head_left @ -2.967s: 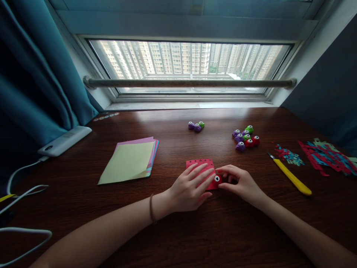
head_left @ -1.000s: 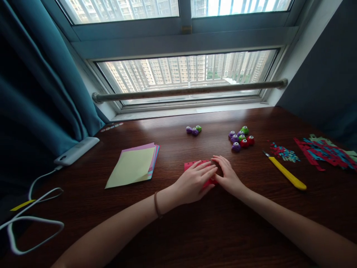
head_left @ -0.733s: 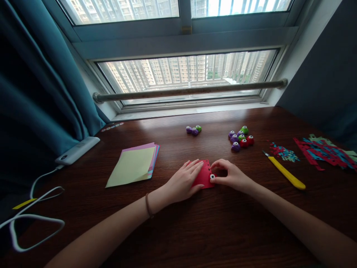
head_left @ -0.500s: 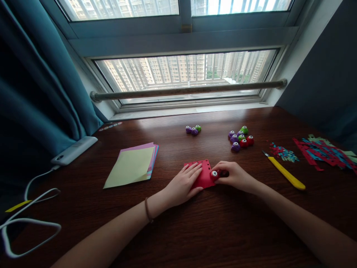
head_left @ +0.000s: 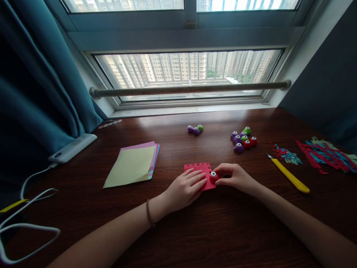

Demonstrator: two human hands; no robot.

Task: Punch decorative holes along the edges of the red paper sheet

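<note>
Right now my left hand [head_left: 186,188] lies flat, fingers spread, pressing down on the red paper square [head_left: 199,172] near the middle of the dark wooden table [head_left: 223,230]. My right hand [head_left: 235,176] pinches a small red punch [head_left: 213,176] between thumb and fingertips, set on the paper's right edge. A row of little holes already runs along the paper's far edge, so I judge the step in hand to be punching down the right side. The next move, as I read it, calls for a firm straight press on the punch while the left hand keeps the sheet from sliding, then a short shift along the edge.

Spare punches [head_left: 243,140] sit in a cluster beyond my right hand, with three more [head_left: 195,129] nearer the window. A stack of coloured paper [head_left: 133,163] lies to the left, a yellow craft knife [head_left: 290,176] to the right, and paper scraps [head_left: 326,154] at the far right.
</note>
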